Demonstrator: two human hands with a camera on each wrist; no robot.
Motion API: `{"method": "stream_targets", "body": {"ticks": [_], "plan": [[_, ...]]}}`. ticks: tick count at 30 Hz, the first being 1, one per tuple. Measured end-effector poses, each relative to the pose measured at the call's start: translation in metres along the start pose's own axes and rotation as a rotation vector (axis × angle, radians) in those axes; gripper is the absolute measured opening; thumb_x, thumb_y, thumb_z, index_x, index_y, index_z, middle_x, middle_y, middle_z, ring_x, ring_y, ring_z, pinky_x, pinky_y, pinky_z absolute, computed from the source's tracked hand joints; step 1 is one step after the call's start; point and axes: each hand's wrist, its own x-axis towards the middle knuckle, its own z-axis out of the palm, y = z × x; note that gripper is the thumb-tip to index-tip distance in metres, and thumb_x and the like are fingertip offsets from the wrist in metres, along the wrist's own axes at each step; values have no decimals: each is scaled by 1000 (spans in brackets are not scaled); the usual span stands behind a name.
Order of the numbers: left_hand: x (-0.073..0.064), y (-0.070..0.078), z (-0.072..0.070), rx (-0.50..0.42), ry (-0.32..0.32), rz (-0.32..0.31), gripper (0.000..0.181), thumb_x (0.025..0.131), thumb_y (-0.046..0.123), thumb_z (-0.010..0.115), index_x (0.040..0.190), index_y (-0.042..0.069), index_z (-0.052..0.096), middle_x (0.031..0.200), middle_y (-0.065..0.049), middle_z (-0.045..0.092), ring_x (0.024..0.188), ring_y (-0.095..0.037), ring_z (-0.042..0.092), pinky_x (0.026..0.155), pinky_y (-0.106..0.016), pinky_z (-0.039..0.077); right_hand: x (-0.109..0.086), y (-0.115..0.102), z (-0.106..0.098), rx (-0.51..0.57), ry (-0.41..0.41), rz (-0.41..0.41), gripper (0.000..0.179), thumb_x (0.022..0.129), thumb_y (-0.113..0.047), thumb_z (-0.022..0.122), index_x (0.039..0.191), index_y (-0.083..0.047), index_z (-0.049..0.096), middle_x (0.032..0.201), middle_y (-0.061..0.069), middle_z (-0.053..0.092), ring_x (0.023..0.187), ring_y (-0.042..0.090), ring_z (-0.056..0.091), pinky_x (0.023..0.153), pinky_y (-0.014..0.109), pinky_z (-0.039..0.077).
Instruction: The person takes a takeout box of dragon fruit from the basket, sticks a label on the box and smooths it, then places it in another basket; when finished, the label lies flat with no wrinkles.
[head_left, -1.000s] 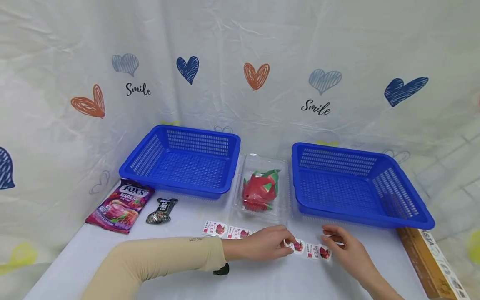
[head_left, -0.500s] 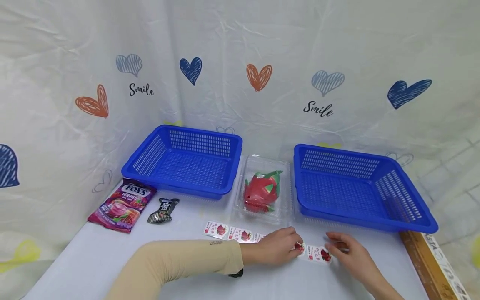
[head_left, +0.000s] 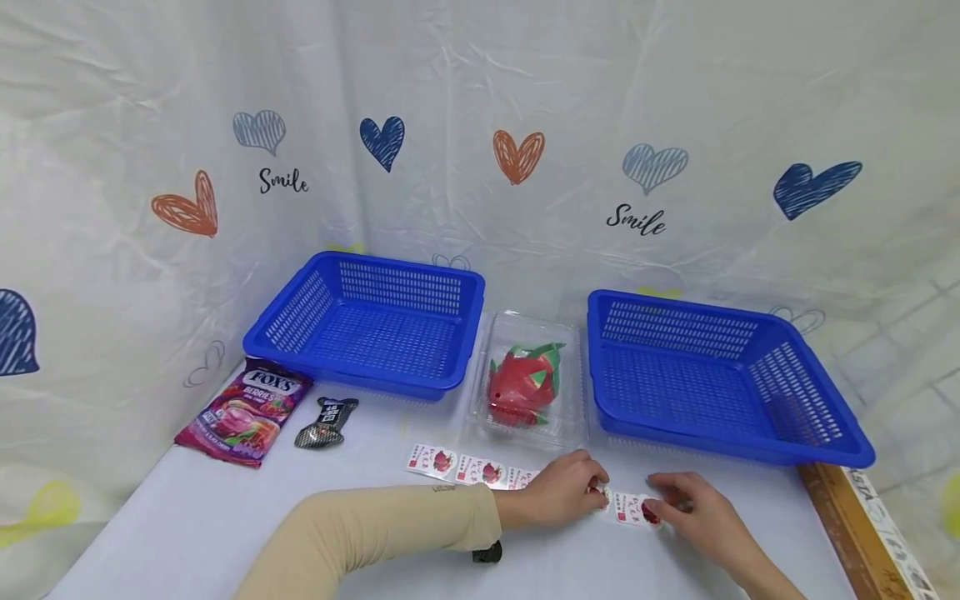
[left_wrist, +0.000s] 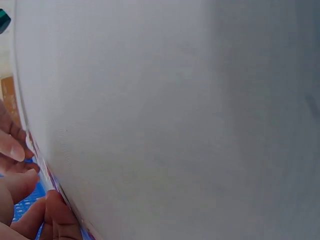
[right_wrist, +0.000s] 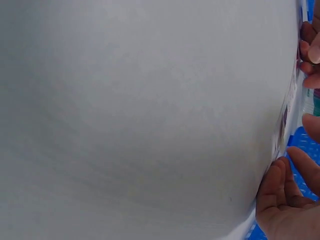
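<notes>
A strip of white stickers (head_left: 491, 473) printed with red dragon fruit lies flat along the front of the table. My left hand (head_left: 558, 490) rests on its right part, hiding some stickers; the left wrist view shows thumb and fingers (left_wrist: 60, 215) bent and apart. At the strip's right end, my right hand (head_left: 701, 512) touches the last sticker with its thumb, the index finger held apart from it. Low in the right wrist view, the same hand's fingers (right_wrist: 272, 185) meet the table at the strip's edge. Behind the strip, a clear plastic box (head_left: 573, 383) contains a red-and-green dragon fruit (head_left: 523, 379).
Two blue baskets, a left one (head_left: 390, 333) and a right one (head_left: 697, 392), flank the box. A purple FOX'S candy bag (head_left: 246, 412) and a small black packet (head_left: 326, 422) lie at left. A long box (head_left: 862, 521) runs along the right edge.
Both hands stay at the strip's right part. My left hand has shifted slightly right along it. My right thumb now covers more of the last sticker.
</notes>
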Motion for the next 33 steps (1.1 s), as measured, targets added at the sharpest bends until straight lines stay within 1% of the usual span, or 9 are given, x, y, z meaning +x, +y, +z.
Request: {"method": "stream_targets", "body": {"ticks": [4, 8, 13, 18, 23, 28, 33], "plan": [[1, 2, 0, 11, -12, -9, 21, 84, 21, 76, 103, 14, 75, 84, 9, 60, 79, 2, 51, 72, -8, 39, -1, 2, 1, -53, 26, -37, 36, 79, -21, 82, 109, -5, 71, 96, 3, 63, 78, 8, 54, 66, 25, 48], [1, 4, 0, 17, -32, -37, 19, 84, 21, 77, 102, 16, 76, 85, 9, 59, 79, 2, 51, 71, -9, 40, -2, 3, 2, -81, 17, -62, 34, 76, -23, 84, 104, -7, 72, 90, 0, 60, 75, 6, 49, 65, 24, 45], [2, 4, 4, 40, -44, -64, 18, 84, 20, 77, 101, 19, 76, 85, 10, 57, 79, 1, 51, 69, -10, 40, -5, 2, 5, -114, 41, -121, 28, 73, -20, 86, 95, -11, 71, 87, -3, 58, 72, 4, 47, 64, 24, 44], [2, 4, 5, 54, -50, -63, 17, 84, 20, 76, 101, 20, 76, 85, 11, 56, 79, 2, 50, 67, -9, 38, -5, 4, 7, -120, 76, -182, 23, 73, -14, 85, 89, -14, 67, 85, -4, 56, 70, 3, 46, 61, 24, 43], [2, 5, 4, 51, -60, -72, 17, 85, 20, 75, 102, 21, 76, 85, 10, 55, 79, 1, 50, 67, -10, 39, -5, 3, 7, -111, 70, -179, 20, 77, -5, 80, 84, -17, 64, 82, -6, 54, 70, -1, 48, 63, 24, 45], [1, 6, 2, 49, -59, -66, 17, 85, 20, 75, 102, 21, 76, 86, 10, 55, 79, 1, 50, 67, -10, 39, -5, 2, 6, -70, 71, -190, 21, 78, -1, 77, 83, -17, 63, 81, -7, 57, 71, -3, 52, 63, 23, 49], [1, 6, -1, 47, -59, -58, 19, 85, 19, 75, 104, 19, 75, 87, 10, 56, 81, 1, 51, 69, -10, 39, -5, 2, 3, -44, 22, -169, 19, 80, -1, 75, 84, -15, 63, 79, -9, 59, 69, -3, 52, 62, 23, 48]]}}
